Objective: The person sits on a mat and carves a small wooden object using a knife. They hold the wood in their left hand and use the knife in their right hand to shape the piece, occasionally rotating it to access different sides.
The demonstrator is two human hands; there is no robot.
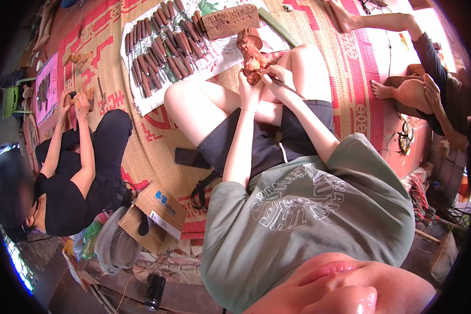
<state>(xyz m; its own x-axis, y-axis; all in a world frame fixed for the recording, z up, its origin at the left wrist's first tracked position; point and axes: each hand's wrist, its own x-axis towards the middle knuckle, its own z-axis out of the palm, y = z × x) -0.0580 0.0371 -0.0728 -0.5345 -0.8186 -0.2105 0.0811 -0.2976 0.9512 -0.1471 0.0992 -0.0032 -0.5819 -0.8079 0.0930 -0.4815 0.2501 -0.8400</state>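
Note:
A reddish-brown carved wooden figure [251,56] stands out beyond my crossed legs, its near end at my fingers. My left hand [250,90] is closed round that near end. My right hand [279,79] is closed on a slim, dark carving tool [287,85], its tip close to the carving and hidden by my fingers. Ahead and to the left, several wooden-handled carving chisels [165,44] lie in rows on a white cloth [137,100]. A brown wooden block with a carved face [231,22] rests at the cloth's far edge.
A green bar [278,27] lies right of the block. On the woven mat [157,141] is a black phone [192,157], by my left thigh. A cardboard box [165,212] and a grey fan [115,243] stand behind left. Other people sit left and right; the left one handles a small piece.

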